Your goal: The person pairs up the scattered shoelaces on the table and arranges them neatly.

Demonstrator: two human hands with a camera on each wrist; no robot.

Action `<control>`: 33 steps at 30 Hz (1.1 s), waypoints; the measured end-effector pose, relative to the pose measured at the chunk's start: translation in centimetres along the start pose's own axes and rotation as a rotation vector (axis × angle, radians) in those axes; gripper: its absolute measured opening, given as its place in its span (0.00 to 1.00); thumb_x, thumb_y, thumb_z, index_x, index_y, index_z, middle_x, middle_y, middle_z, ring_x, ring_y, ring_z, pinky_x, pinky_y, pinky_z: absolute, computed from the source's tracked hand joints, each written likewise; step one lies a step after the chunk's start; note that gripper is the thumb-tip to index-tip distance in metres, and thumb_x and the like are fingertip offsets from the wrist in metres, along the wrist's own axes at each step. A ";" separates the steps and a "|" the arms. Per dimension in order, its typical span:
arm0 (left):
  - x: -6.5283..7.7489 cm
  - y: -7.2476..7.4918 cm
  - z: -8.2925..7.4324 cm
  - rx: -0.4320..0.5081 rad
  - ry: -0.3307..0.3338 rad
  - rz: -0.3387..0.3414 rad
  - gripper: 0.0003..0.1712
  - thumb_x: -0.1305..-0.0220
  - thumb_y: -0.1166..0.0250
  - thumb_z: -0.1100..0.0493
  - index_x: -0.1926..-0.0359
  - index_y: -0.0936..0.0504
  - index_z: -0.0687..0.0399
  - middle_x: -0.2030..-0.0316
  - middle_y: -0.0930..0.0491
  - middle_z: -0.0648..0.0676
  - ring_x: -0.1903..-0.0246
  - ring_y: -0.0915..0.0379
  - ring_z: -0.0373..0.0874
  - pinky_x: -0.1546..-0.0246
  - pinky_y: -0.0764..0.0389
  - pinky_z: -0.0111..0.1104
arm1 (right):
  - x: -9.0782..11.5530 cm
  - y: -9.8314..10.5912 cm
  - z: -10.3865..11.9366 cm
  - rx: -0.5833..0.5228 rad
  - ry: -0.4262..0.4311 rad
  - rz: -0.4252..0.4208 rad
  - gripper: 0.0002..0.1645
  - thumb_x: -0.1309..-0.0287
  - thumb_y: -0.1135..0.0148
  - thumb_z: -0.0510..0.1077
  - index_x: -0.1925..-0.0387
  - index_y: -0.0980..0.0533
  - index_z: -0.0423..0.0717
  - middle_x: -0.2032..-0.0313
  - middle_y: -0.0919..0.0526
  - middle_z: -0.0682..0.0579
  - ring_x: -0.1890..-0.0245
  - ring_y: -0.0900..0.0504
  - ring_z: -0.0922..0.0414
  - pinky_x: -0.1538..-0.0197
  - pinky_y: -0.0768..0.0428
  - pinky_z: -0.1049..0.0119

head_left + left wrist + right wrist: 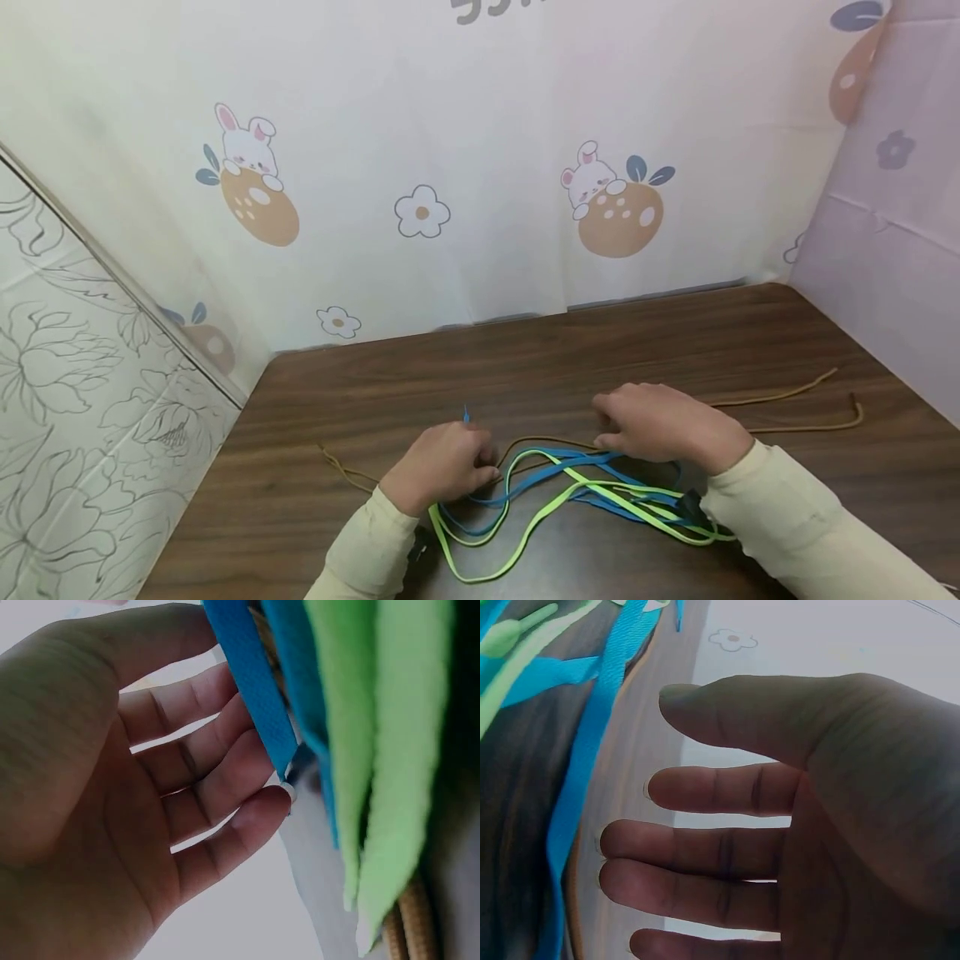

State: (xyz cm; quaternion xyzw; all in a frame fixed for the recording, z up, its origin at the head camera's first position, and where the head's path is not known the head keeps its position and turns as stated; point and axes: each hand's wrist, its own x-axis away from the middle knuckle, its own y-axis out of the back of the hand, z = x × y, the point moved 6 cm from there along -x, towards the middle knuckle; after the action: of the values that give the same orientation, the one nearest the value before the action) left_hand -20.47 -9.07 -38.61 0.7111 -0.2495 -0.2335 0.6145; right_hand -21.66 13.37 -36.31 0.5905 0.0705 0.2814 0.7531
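And here's the tangle: blue lace [255,690] and green lace [409,735] crossing in loops over the near half of the counter [420,375], with brown cord [806,429] running out toward the right edge! The left grip [446,467] has its fingers loosely curved and parted, the blue lace along their tips, no pinch on show; a blue tip [466,415] pokes out on the far-edge side. The right grip [663,421] is spread, thumb apart, holding nothing. Looks like the laces are being arranged or sorted. The next move probably calls for a firm pinch on one blue strand, the green loops kept from snagging.
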 end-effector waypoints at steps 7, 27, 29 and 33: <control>0.3 -0.2 -0.6 0.018 -0.014 -0.009 0.17 0.44 0.35 0.52 0.84 0.32 0.41 0.87 0.38 0.38 0.89 0.45 0.31 0.87 0.40 0.25 | -0.1 -0.8 -0.2 -0.005 -0.006 0.014 0.10 0.44 0.37 0.54 0.73 0.28 0.57 0.81 0.30 0.60 0.81 0.31 0.61 0.76 0.33 0.63; 0.2 0.5 -1.3 -0.118 -0.093 -0.151 0.13 0.49 0.41 0.61 0.82 0.36 0.45 0.88 0.40 0.39 0.90 0.46 0.32 0.88 0.41 0.26 | -0.5 -1.9 -0.1 0.034 0.004 0.037 0.11 0.45 0.37 0.54 0.75 0.28 0.58 0.81 0.30 0.62 0.80 0.30 0.61 0.74 0.31 0.63; 0.2 0.6 -1.2 -0.113 -0.082 -0.160 0.12 0.50 0.41 0.60 0.81 0.36 0.45 0.88 0.40 0.40 0.90 0.46 0.33 0.88 0.41 0.26 | -0.5 -1.9 -0.1 0.041 0.001 0.043 0.11 0.45 0.37 0.55 0.75 0.28 0.58 0.80 0.29 0.62 0.80 0.30 0.61 0.73 0.31 0.62; 0.1 0.7 -1.2 -0.080 -0.076 -0.150 0.12 0.51 0.42 0.59 0.80 0.37 0.45 0.88 0.41 0.40 0.90 0.47 0.33 0.89 0.44 0.26 | -0.4 -1.9 0.0 0.040 -0.003 0.053 0.11 0.46 0.36 0.55 0.75 0.28 0.58 0.79 0.29 0.63 0.80 0.30 0.62 0.73 0.30 0.62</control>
State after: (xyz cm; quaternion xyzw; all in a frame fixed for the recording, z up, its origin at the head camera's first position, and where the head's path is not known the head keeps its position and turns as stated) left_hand -19.73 -8.32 -37.77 0.6934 -0.2091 -0.3154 0.6132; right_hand -21.33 12.91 -38.18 0.6075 0.0593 0.2991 0.7335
